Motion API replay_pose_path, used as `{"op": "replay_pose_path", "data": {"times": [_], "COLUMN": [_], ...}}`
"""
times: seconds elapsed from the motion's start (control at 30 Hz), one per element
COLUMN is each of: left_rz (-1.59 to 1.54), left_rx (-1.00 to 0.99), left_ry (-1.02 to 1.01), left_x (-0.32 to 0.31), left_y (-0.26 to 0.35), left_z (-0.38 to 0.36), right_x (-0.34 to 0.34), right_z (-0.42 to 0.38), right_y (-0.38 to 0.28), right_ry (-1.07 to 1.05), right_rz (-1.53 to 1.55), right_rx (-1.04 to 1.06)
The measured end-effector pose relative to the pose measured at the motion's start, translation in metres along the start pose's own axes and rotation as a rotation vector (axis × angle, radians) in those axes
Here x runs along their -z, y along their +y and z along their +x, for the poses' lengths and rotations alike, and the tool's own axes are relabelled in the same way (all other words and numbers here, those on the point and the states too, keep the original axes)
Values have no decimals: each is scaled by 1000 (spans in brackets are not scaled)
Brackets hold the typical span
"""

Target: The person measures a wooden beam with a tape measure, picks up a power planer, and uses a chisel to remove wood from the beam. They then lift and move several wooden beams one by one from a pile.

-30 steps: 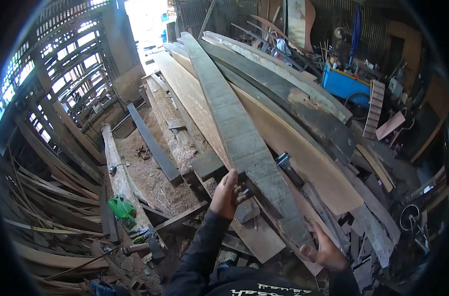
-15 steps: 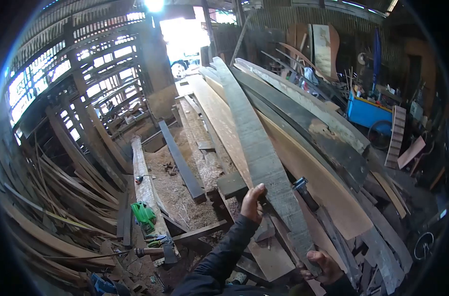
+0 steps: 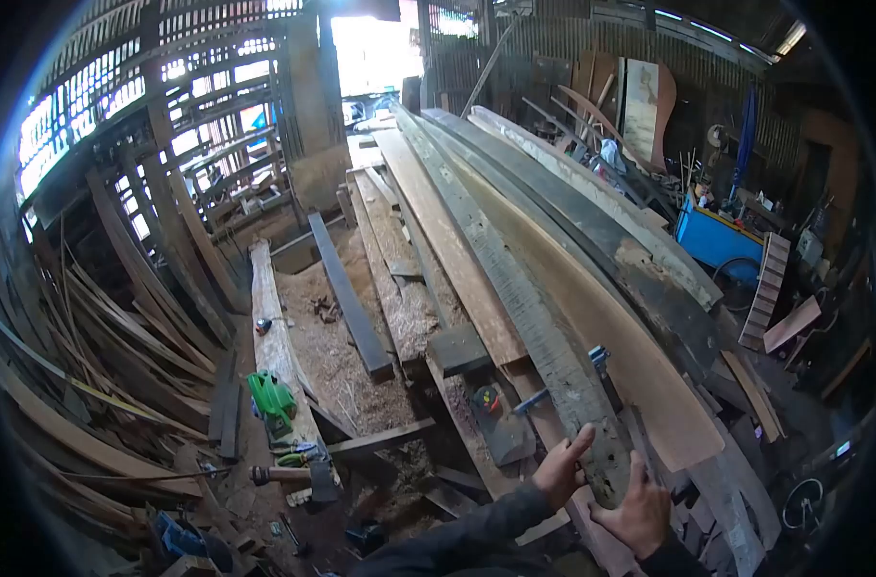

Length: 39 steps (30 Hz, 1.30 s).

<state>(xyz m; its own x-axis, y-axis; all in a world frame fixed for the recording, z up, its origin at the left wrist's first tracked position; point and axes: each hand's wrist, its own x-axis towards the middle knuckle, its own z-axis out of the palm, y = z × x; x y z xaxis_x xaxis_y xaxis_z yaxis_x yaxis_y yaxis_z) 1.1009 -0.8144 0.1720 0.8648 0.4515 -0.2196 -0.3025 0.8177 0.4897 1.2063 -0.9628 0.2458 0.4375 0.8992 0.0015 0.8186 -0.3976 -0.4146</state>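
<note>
A long weathered grey plank [image 3: 510,288] runs from close to my body toward the bright doorway, lying over other boards. My left hand [image 3: 561,468] grips its left edge near the close end, thumb on top and fingers partly hidden below. At the opposite corner of that end, my right hand [image 3: 637,510] is closed around the edge. A blue bar clamp [image 3: 598,358] shows beside the plank, its bar passing underneath. Left of my hands, a small round black tool with red and yellow marks [image 3: 488,398] rests on a dark wood block [image 3: 505,438].
Broad brown boards [image 3: 640,385] and dark planks [image 3: 592,231] are stacked to the right. A green power tool [image 3: 272,402] and a wooden-handled tool [image 3: 298,474] lie on a beam at left. Curved strips [image 3: 120,337] lean at far left; a blue cart [image 3: 715,234] stands back right.
The plank's near end has turned and shifted, showing a different face with holes. My left hand has moved down to the near end, beside my right. The round black tool has come into view.
</note>
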Motion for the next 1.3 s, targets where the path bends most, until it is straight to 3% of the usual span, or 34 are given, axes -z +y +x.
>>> {"op": "replay_pose_path", "data": {"times": [0.03,0.1,0.17,0.2,0.27,0.37,0.4,0.43,0.53,0.6,0.63,0.7,0.77,0.83,0.87,1.1,1.17,1.2,1.23,1.3], "left_rz": [22,-57,-152,-202,-245,-142,-101,-103,-104,-166,-129,-152,-169,-109,-108,-111,-114,-85,-106,49], "left_rx": [14,-57,-75,-50,-66,-79,-56,-115,-70,-58,-101,-71,-88,-81,-87,-132,-140,-154,-181,-162], "left_ry": [17,24,95,61,87,166,209,211,238,261,185,143,131,152,163,197,189,229,222,266], "left_x": [0,3,1,-4,-9,45,59,36,54,57,71,93,83,87,90,85,86,82,71,51], "left_y": [-5,-17,-26,-27,-27,-52,-57,-40,-50,-52,-58,-70,-61,-60,-63,-63,-66,-65,-61,-48], "left_z": [11,25,22,18,11,21,24,5,4,2,6,10,5,0,1,0,4,3,2,-1], "right_x": [-9,-30,-10,4,18,-29,-45,-49,-54,-39,-37,-49,-67,-80,-81,-95,-104,-101,-85,-57], "right_z": [-4,-12,-27,-28,-30,-24,-24,-23,-18,-6,0,4,0,-5,-6,-8,-9,-14,-12,-10], "right_y": [-1,25,-9,-14,-23,12,17,18,27,21,22,30,40,43,42,66,80,67,58,43], "right_ry": [95,195,416,402,201,-1,82,85,33,-408,-413,-377,-388,-311,-360,-456,-616,-570,-569,-658], "right_rz": [-274,-236,-127,-127,-47,140,172,206,332,843,851,726,819,707,778,698,829,1050,1036,1173], "right_rx": [-51,193,330,326,138,90,177,198,191,-36,-67,135,102,140,63,148,-39,-83,-63,-228]}}
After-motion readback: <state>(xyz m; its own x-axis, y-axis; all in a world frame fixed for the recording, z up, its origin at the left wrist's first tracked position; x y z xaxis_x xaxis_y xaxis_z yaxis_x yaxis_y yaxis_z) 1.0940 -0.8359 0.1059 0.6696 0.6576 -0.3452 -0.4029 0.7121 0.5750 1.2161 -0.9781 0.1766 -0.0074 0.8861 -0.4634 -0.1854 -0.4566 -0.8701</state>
